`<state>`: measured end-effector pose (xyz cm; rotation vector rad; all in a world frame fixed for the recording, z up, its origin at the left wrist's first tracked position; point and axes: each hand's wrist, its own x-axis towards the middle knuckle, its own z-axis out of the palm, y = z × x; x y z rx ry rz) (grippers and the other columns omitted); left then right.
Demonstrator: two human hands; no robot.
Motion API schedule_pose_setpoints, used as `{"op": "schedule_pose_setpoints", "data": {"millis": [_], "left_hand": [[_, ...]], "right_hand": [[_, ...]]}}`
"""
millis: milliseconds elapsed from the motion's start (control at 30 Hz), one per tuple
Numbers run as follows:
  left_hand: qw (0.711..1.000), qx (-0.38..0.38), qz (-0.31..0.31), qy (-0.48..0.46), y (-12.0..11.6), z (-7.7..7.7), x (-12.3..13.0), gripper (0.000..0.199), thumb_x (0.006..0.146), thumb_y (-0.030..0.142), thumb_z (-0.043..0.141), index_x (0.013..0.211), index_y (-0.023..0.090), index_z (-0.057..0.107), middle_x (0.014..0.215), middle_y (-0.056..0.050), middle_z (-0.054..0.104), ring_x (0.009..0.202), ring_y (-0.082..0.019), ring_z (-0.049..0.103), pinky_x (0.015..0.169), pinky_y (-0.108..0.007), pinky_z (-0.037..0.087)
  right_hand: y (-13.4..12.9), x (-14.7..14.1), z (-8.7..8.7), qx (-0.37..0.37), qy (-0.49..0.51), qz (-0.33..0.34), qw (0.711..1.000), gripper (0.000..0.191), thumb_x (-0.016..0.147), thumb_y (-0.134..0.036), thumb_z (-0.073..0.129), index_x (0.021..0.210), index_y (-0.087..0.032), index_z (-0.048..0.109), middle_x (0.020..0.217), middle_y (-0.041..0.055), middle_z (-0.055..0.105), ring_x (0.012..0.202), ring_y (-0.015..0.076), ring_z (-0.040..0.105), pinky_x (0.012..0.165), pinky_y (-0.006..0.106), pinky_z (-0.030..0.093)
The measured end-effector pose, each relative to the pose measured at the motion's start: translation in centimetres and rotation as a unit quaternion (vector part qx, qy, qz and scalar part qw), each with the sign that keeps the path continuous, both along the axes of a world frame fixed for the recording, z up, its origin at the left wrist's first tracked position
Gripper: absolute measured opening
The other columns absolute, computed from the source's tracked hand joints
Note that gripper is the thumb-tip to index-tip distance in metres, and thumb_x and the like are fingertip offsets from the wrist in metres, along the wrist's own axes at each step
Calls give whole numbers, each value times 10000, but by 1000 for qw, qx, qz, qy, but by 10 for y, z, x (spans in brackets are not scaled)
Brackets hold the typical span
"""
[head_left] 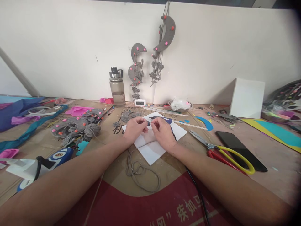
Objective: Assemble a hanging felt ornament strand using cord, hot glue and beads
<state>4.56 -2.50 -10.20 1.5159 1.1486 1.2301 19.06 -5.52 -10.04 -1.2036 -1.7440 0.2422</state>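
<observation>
My left hand (137,129) is pinched on a small dark grey piece (148,123) above a white sheet (150,153). Close beside it on the right, my right hand (162,131) has its thumb and fingertips pressed together near the same piece; what they grip is too small to name. Grey cord (138,171) lies in loops on the cardboard below the sheet, and a strand runs across the sheet under my hands. Behind my right hand, a dark blue tool with a black tip (166,120) rests on the sheet, partly hidden.
Yellow-and-red scissors (211,146) and a black phone (240,150) lie right. Grey moon pieces with pink dots (70,127) and a blue-white device (61,156) are left. A bottle (117,89), small clock (140,102) and bowl (180,106) stand behind; moon hangings (169,33) hang above.
</observation>
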Motion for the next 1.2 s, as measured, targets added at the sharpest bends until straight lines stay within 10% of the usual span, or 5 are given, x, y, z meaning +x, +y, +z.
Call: {"op": "schedule_pose_setpoints", "data": {"millis": [400,700,967,1100,1200], "left_hand": [[990,-30,-12,-135,2,1,1,166,651,272,694,724,146,614,476,42,509,386,-50,383,384,-188,248],[971,-43,25,-233,12,0,-3,139,605,228,695,661,153,592,503,31,530,438,-72,433,459,-218,309],[964,-86,24,-252,9,5,-7,182,611,233,713,624,159,547,499,44,498,455,-71,431,464,-213,297],[961,-95,18,-259,10,8,-8,172,615,234,708,657,147,566,501,36,507,456,-75,445,460,-210,305],[955,-94,10,-282,12,10,-10,166,593,194,709,666,138,570,506,38,509,466,-72,453,473,-205,335]], "right_hand": [[-3,-2,5,-29,4,15,999,75,833,-185,512,793,-181,574,747,-1,596,701,131,514,687,257,388],[-20,-11,25,-20,-29,66,997,108,850,-177,494,787,-176,581,756,0,587,705,121,514,681,249,382],[-83,-24,85,-56,-220,161,960,153,901,-175,474,818,-160,602,816,21,638,718,119,542,657,257,375],[-134,-28,93,55,-413,269,869,131,900,-211,525,806,-153,596,846,73,635,698,151,542,609,280,371],[-149,-26,97,64,-390,260,881,188,910,-344,519,916,-166,579,793,50,624,665,158,542,600,282,380]]}}
